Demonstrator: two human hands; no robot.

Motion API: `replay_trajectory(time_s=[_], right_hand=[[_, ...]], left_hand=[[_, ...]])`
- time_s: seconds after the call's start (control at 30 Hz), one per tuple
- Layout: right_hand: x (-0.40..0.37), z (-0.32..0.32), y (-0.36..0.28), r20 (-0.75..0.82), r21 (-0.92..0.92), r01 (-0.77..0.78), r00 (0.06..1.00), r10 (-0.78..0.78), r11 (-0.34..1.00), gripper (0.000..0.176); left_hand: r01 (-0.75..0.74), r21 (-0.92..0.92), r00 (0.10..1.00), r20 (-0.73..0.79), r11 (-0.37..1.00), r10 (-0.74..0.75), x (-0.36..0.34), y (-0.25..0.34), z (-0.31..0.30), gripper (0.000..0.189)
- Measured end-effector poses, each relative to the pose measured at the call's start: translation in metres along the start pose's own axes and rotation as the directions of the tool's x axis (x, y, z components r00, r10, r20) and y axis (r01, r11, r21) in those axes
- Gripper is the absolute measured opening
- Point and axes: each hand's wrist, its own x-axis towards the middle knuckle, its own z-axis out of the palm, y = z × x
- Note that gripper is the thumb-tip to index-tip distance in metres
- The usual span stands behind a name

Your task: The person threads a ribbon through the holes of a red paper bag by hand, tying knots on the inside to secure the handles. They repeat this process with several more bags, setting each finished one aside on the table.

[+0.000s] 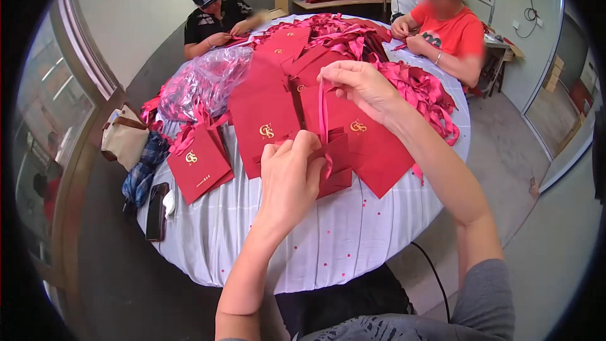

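My right hand [366, 88] is raised, pinching the upper end of a pink ribbon [323, 110] that runs straight down. My left hand [287, 170] is closed at the top of a small red paper bag [336, 173], where the ribbon meets it; my fingers partly hide that spot. Just behind my hands lie red paper bags with gold lettering, one on the left [259, 113] and another on the right [369, 145]. More red bags with pink ribbon handles [199, 164] lie on the table's left side.
A white cloth covers the round table [214, 240]. Around it lie a clear plastic bag [208, 82], a heap of pink ribbons [420, 98], a phone [156, 211], a folded umbrella [145, 167] and a cream bag [124, 136]. Two people sit across, hands on red items; another is partly visible behind.
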Motion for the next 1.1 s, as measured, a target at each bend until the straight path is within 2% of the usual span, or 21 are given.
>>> replay_trajectory(time_s=[0.07,0.1,0.17,0.2,0.27,0.3,0.33,0.37,0.4,0.43,0.47,0.5,0.57,0.63,0.67,0.7,0.77,0.83,0.93,1.07,1.1], right_hand=[[0.001,-0.007,0.010,0.022,0.099,0.021,0.999,-0.023,0.995,0.020],[-0.006,-0.004,0.010,-0.004,0.021,-0.015,1.000,0.015,1.000,0.025],[-0.023,0.005,0.006,-0.149,-0.216,-0.003,0.988,-0.030,0.976,0.027],[-0.032,0.008,0.003,-0.168,-0.266,-0.043,0.986,-0.002,0.963,0.028],[-0.044,0.018,0.018,-0.053,-0.340,0.131,0.986,-0.158,0.931,0.028],[-0.049,0.020,0.015,0.066,-0.459,0.096,0.995,-0.073,0.883,0.028],[-0.054,0.023,0.018,0.087,-0.547,0.116,0.993,-0.081,0.829,0.026],[-0.053,0.025,0.020,0.089,-0.541,0.114,0.993,-0.078,0.833,0.026],[-0.052,0.027,0.021,0.087,-0.401,0.093,0.994,-0.063,0.911,0.028],[-0.051,0.030,0.022,0.091,-0.252,0.067,0.995,-0.045,0.965,0.030],[-0.052,0.032,0.024,0.102,-0.249,0.063,0.994,-0.039,0.967,0.030],[-0.053,0.035,0.025,0.082,-0.199,0.070,0.995,-0.055,0.977,0.027],[-0.054,0.041,0.026,0.040,-0.099,0.090,0.995,-0.086,0.991,0.023],[-0.055,0.043,0.028,0.015,-0.171,0.087,0.996,-0.086,0.981,0.022],[-0.055,0.044,0.029,-0.022,-0.246,0.086,0.995,-0.094,0.965,0.022],[-0.053,0.048,0.035,-0.070,-0.228,0.172,0.979,-0.193,0.958,0.021],[-0.053,0.048,0.037,-0.059,-0.158,0.174,0.981,-0.185,0.972,0.020],[-0.056,0.050,0.035,-0.069,-0.072,0.155,0.985,-0.160,0.985,0.020],[-0.056,0.049,0.038,-0.070,-0.074,0.144,0.986,-0.149,0.987,0.018],[-0.057,0.050,0.037,-0.065,0.002,0.162,0.985,-0.162,0.987,0.016],[-0.058,0.051,0.035,-0.065,0.014,0.163,0.985,-0.162,0.986,0.015]], left_hand=[[0.008,0.003,1.000,0.013,1.000,-0.008,0.000,0.000,0.000,0.023],[0.016,0.002,1.000,0.018,1.000,-0.016,0.000,-0.001,0.000,0.024],[0.015,-0.002,1.000,-0.002,1.000,-0.015,0.000,-0.002,0.001,0.024],[0.011,-0.013,1.000,-0.022,1.000,-0.011,0.000,-0.002,0.002,0.025],[-0.012,-0.020,1.000,-0.017,1.000,0.011,-0.001,-0.005,0.003,0.027],[-0.022,-0.039,1.000,-0.013,0.999,0.022,-0.001,-0.007,0.003,0.028],[-0.005,-0.058,1.000,0.022,0.998,0.006,-0.001,-0.006,-0.001,0.028],[-0.006,-0.071,0.999,0.036,0.997,0.009,0.000,-0.007,-0.003,0.027],[-0.006,-0.085,0.999,0.047,0.996,0.010,0.001,-0.009,-0.006,0.026],[0.089,-0.268,0.995,0.076,0.959,-0.071,0.004,-0.010,-0.010,0.023],[0.150,-0.382,0.989,0.078,0.912,-0.129,0.005,-0.010,-0.018,0.021],[0.118,-0.484,0.989,-0.024,0.867,-0.148,0.006,-0.017,-0.019,0.017],[0.125,-0.259,0.964,-0.196,0.958,-0.179,0.006,-0.032,-0.034,0.008],[0.242,-0.044,0.953,-0.174,0.969,-0.246,0.001,-0.040,-0.046,0.011],[0.310,0.023,0.943,-0.136,0.950,-0.304,-0.001,-0.043,-0.048,0.022],[0.334,0.025,0.941,-0.064,0.942,-0.332,0.000,-0.045,-0.049,0.031],[0.415,-0.046,0.908,0.072,0.908,-0.412,0.000,-0.039,-0.048,0.034],[0.417,-0.065,0.908,0.081,0.906,-0.412,0.004,-0.037,-0.045,0.028],[0.451,-0.205,0.879,0.272,0.869,-0.392,0.015,-0.045,-0.042,0.020],[0.500,-0.357,0.865,0.262,0.789,-0.429,0.013,-0.059,-0.026,0.017],[0.471,-0.335,0.881,0.131,0.816,-0.455,0.012,-0.058,-0.021,0.018]])
